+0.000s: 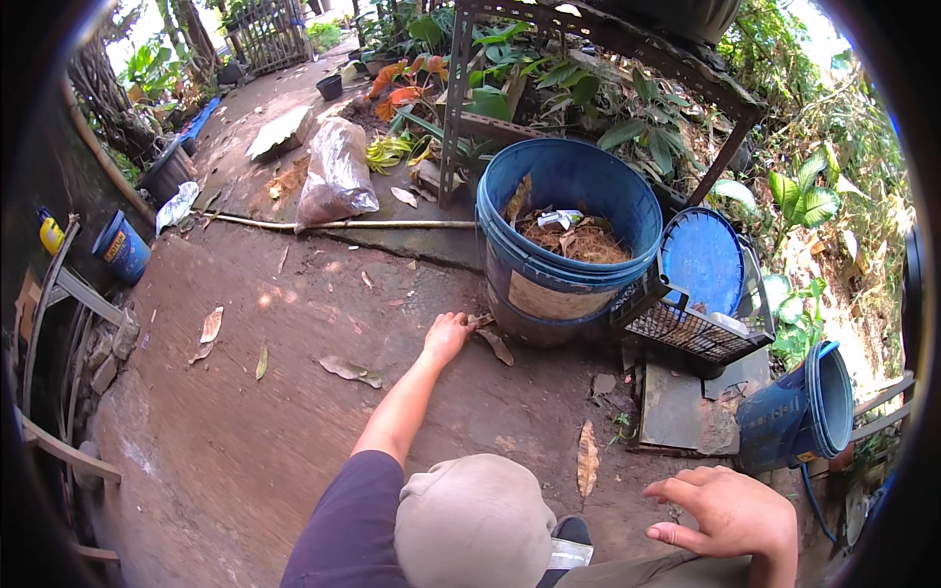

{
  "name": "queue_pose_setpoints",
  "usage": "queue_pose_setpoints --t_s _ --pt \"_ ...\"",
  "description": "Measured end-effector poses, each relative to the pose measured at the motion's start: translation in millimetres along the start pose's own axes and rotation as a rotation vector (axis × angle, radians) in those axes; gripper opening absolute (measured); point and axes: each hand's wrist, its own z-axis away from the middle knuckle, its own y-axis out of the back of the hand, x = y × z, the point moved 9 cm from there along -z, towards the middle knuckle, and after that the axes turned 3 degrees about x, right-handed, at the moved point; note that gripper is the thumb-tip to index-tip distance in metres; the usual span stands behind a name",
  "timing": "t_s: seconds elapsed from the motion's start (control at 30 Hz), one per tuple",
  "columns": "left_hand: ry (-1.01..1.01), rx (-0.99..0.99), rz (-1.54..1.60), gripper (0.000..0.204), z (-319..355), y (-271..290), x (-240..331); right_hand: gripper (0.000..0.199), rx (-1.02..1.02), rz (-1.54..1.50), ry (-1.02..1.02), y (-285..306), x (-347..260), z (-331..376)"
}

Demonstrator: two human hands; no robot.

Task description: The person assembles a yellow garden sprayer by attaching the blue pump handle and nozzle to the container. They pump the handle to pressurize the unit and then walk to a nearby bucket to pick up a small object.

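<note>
My left hand [449, 335] reaches down to the ground beside the foot of a large blue bucket [573, 294]. Its fingertips are closed at a dry brown leaf [480, 320], partly hidden by the hand. Another curled dry leaf [496, 347] lies just below it. Brown dry litter [578, 238] and a crumpled silvery wrapper [561, 219] are inside the bucket. My right hand [730, 512] hangs over my right leg, fingers apart and holding nothing. On the ground between both hands lies a long brown leaf [587, 459].
A black crate [701, 338] with a round blue lid [703, 260] adjoins the bucket, under a metal rack [453, 108]. A tilted blue bucket [799, 410] stands at right. A filled plastic bag [335, 176] sits behind a pole [392, 224]. A small blue bucket [123, 248] stands at left.
</note>
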Motion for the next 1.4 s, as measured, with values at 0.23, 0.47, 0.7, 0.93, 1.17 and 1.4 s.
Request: queue_pose_setpoints --t_s 0.23,0.47,0.7,0.93,1.17,1.4 --pt "0.047 0.053 0.004 0.044 2 5 -10 0.051 -0.036 0.027 -0.028 -1 0 -5" --pt "0.062 -0.056 0.013 0.048 -5 -13 12 0.053 -0.045 -0.001 -0.069 -6 3 -4" --pt "0.158 0.074 0.148 0.031 10 0 9 0.053 -0.035 0.012 -0.048 -6 0 -5" --pt "0.28 0.515 0.443 0.02 66 82 -14 0.053 0.018 0.015 -0.014 5 -16 -3" --pt "0.229 1.011 0.505 0.029 62 273 -15 0.054 0.018 0.091 0.042 6 -15 -12" --pt "-0.114 0.852 0.462 0.019 -85 407 77 0.053 -0.1 0.069 0.013 -4 -2 -48"
